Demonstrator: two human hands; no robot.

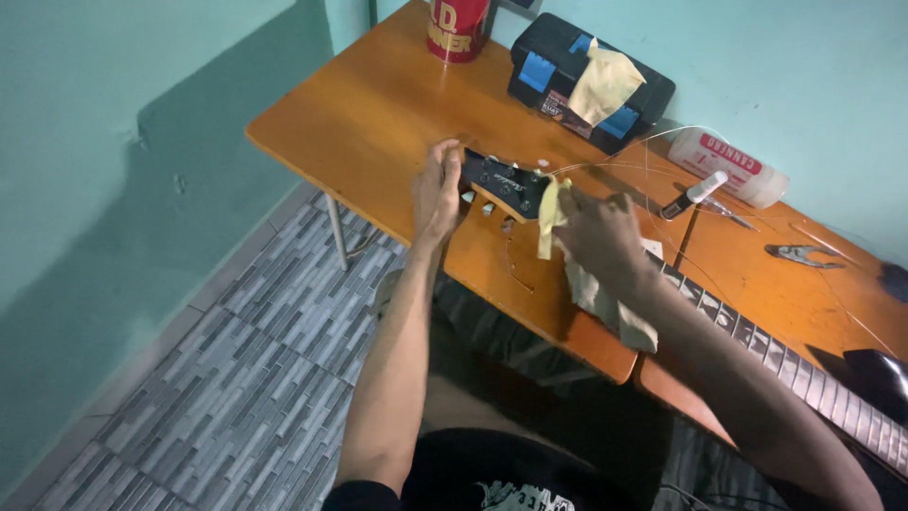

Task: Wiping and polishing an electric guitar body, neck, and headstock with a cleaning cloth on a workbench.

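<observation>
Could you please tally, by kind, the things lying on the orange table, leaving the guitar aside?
Yellow cloths: 2, one in the right hand, one on the toolbox
Black toolbox: 1
Red can: 1
White bottle: 1
Pliers: 1
Small white-capped tool: 1
Total: 7

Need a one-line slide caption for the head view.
Left hand steadies a guitar headstock while right hand presses a yellow cloth.
</observation>
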